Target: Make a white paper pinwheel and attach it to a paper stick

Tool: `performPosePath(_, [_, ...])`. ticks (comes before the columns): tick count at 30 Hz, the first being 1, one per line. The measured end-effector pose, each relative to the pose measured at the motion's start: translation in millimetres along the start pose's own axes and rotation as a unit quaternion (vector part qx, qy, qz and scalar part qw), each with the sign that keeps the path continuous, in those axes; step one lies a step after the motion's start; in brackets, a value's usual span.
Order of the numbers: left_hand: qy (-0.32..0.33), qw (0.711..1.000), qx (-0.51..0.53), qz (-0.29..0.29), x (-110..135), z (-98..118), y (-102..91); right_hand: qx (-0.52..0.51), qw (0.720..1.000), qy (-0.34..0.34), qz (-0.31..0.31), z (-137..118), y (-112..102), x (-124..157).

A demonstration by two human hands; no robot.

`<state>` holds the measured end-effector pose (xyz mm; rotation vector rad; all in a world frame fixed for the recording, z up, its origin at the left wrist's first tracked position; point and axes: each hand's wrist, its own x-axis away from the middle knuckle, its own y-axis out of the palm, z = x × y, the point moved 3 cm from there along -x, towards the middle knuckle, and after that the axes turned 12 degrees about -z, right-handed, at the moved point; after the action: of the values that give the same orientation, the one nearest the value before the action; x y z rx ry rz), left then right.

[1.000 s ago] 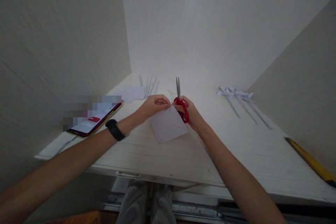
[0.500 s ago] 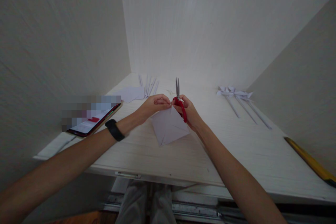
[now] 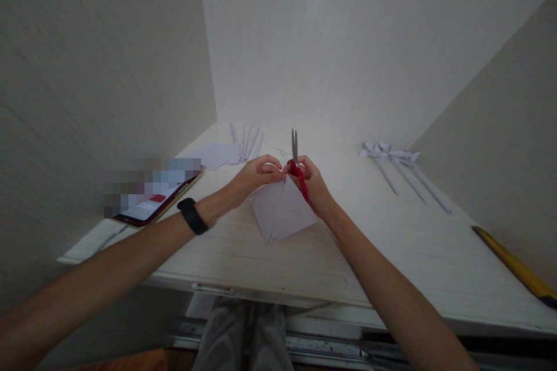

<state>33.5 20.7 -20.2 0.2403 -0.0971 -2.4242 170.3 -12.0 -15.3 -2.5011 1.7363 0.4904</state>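
A square white paper sheet (image 3: 285, 214) with slits running in from its corners hangs just above the table between my hands. The thumb and fingers of my left hand (image 3: 260, 175) pinch its upper edge near the top corner. My right hand (image 3: 310, 181) is closed around the red handles of a pair of scissors (image 3: 297, 171), whose blades point up and away, slightly apart. Its fingertips also meet the paper at that corner, close to my left fingertips. How the right fingers grip the paper is partly hidden.
Several thin paper sticks (image 3: 250, 142) and loose paper sheets (image 3: 217, 153) lie at the back left. A phone (image 3: 161, 200) leans near the left wall. Paper pinwheels on sticks (image 3: 389, 153) lie at the back right; a yellow-handled tool (image 3: 513, 264) rests by the right wall.
Both hands stay nearly in place at the paper's top corner. The paper has shifted very slightly, and its top corner flap stands out more.
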Motion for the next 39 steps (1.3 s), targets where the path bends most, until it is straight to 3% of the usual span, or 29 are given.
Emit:
performPosePath(12, [0.007, 1.000, 0.002, 0.010, -0.6, -3.6, -1.3, 0.015, 1.000, -0.005, 0.016, -1.1, -0.4, -2.0])
performPosePath(24, [-0.052, 0.996, 0.068, 0.026, 0.6, -2.2, -4.3, 0.044, 0.998, -0.051, 0.007, -4.1, -0.6, -4.0])
performPosePath(30, [-0.089, 0.992, 0.087, 0.001, 2.0, 5.3, 1.0, 0.052, 0.998, -0.031, -0.018, -6.8, 0.2, -0.5])
performPosePath(39, [-0.085, 0.991, 0.095, -0.040, 1.7, 5.8, 1.9, 0.054, 0.996, 0.004, -0.064, -12.1, 1.4, 0.6])
